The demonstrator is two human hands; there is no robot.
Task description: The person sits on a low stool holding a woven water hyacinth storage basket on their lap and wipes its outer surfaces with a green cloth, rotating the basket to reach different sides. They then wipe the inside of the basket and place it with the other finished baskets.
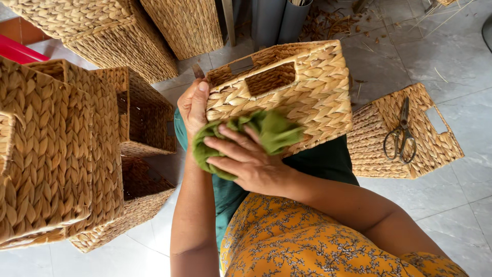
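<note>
- Far to the left of the basket on the lap (294, 87), a stack of woven baskets (61, 154) sits on the pale tiled floor (451, 200).
- Just left of that basket, the left hand (193, 105) grips its corner, thumb up along the edge.
- On the front of the basket, the right hand (246, 159) lies with fingers spread, pressing a green cloth (256, 133) against the weave.
- The basket rests tipped on the person's lap, its handle hole facing up.
- To the right of the basket, a flat woven piece (435, 149) lies on the floor with scissors (401, 138) on top.
</note>
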